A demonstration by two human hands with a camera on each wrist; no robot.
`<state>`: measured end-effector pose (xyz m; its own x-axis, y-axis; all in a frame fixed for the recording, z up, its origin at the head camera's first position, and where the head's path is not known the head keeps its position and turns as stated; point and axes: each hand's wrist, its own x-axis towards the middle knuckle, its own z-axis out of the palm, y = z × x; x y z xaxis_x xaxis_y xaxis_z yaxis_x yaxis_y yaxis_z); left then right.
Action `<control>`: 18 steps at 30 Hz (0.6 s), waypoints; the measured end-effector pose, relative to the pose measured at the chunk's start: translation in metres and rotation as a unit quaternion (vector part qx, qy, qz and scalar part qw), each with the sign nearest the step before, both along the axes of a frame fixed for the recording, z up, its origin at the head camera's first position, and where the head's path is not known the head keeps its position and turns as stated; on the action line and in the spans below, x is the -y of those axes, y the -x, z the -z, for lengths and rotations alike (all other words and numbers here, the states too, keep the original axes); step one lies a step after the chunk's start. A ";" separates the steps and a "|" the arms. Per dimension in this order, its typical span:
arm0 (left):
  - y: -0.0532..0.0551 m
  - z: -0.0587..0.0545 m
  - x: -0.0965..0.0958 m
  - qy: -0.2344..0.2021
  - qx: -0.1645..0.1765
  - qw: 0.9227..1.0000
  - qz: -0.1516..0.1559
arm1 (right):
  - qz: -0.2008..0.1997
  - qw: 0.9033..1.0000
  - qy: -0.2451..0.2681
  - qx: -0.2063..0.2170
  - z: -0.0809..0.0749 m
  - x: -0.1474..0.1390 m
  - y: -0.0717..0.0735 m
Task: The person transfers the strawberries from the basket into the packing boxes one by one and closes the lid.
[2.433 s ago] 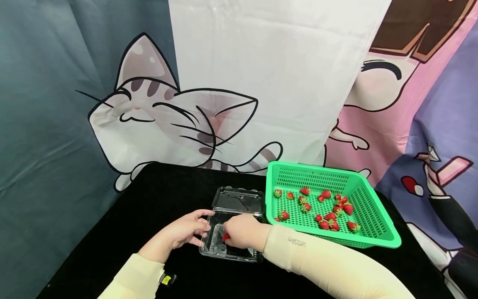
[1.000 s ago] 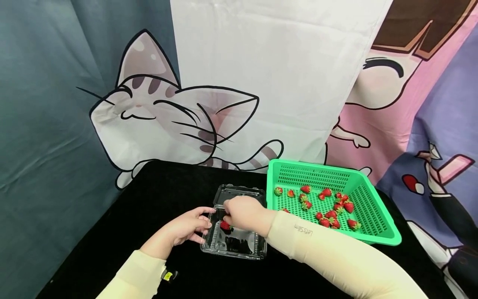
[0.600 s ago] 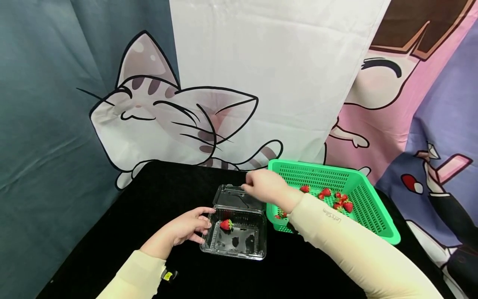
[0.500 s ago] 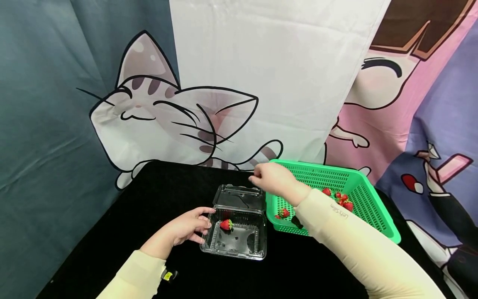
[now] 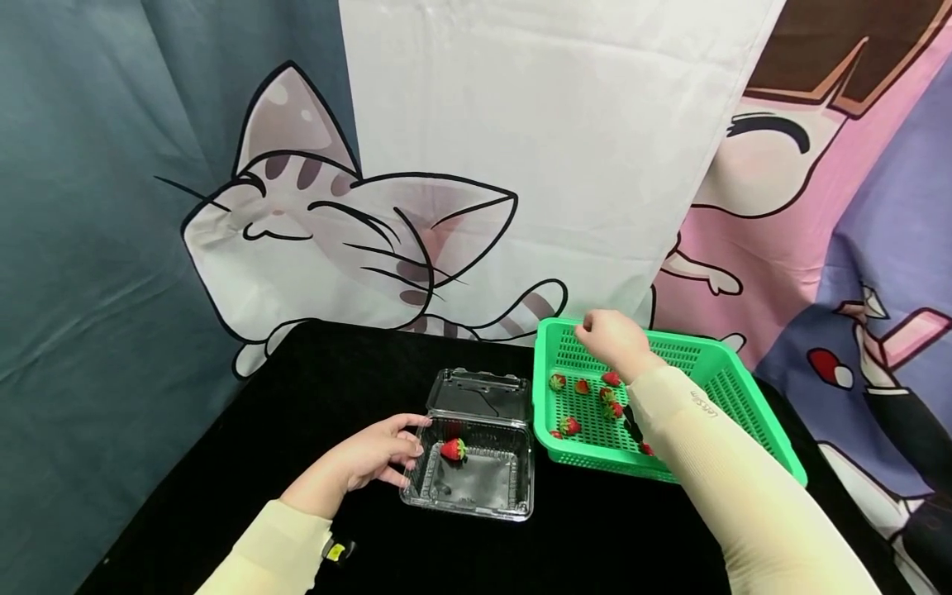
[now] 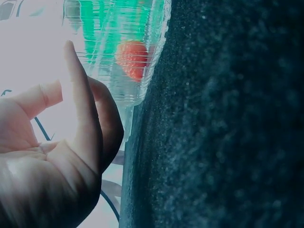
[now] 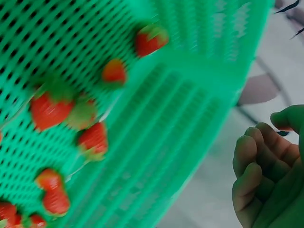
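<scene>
My left hand rests its spread fingers against the left side of a clear plastic clamshell box, whose lid is folded back. Inside the box, near its left wall, lies one strawberry; the left wrist view shows this strawberry through the clear side. My right hand is above the back part of a green plastic basket. Its fingers are loosely curled with nothing between them. Several strawberries lie on the basket floor; my right arm hides some in the head view.
A black cloth covers the table under the box and basket. Behind it hangs a fabric backdrop with cartoon figures. The basket stands directly right of the box, its wall close to the box's edge.
My right hand has let go of the strawberry inside the box, then risen and moved right over the basket. My left hand has stayed at the box's left side.
</scene>
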<state>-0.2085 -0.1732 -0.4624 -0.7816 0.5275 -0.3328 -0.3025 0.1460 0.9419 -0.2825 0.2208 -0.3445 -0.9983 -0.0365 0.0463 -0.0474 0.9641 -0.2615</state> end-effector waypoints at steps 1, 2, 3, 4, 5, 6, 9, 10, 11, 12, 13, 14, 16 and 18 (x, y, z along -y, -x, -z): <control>-0.001 0.000 -0.001 0.000 0.000 1.000 0.000 | 0.004 1.000 -0.002 0.003 0.003 -0.005 0.001; -0.001 0.000 -0.001 0.000 0.001 1.000 0.001 | 0.009 1.000 -0.005 0.008 0.007 -0.011 0.002; -0.002 -0.001 -0.002 0.000 0.001 1.000 0.002 | 0.012 1.000 -0.012 0.014 0.010 -0.016 0.003; -0.002 0.000 -0.002 0.000 0.001 1.000 0.003 | 0.014 0.999 -0.019 0.021 0.013 -0.021 0.004; -0.003 -0.001 -0.003 -0.001 0.001 1.000 0.004 | 0.015 0.999 -0.023 0.030 0.017 -0.025 0.004; -0.003 -0.001 -0.003 0.000 0.000 1.000 0.005 | 0.019 0.999 -0.029 0.042 0.021 -0.029 0.005; -0.004 -0.001 -0.004 0.003 -0.002 1.000 0.008 | 0.024 0.995 -0.046 0.083 0.031 -0.039 0.005; -0.004 -0.001 -0.004 0.003 -0.003 1.000 0.008 | 0.026 0.994 -0.050 0.097 0.034 -0.041 0.006; -0.004 -0.001 -0.004 0.004 -0.004 1.000 0.008 | 0.028 0.992 -0.054 0.112 0.037 -0.044 0.006; -0.005 -0.001 -0.005 0.005 -0.005 1.000 0.009 | 0.030 0.990 -0.059 0.124 0.039 -0.046 0.006; -0.005 -0.001 -0.005 0.006 -0.005 1.000 0.009 | 0.029 0.989 -0.064 0.134 0.042 -0.047 0.005; -0.005 -0.001 -0.005 0.007 -0.004 1.000 0.008 | 0.028 0.987 -0.068 0.144 0.044 -0.049 0.004; -0.006 -0.001 -0.005 0.008 -0.004 1.000 0.006 | 0.023 0.984 -0.073 0.161 0.049 -0.052 0.004; -0.007 -0.001 -0.004 0.010 -0.002 1.000 0.004 | 0.014 0.982 -0.076 0.174 0.053 -0.055 0.003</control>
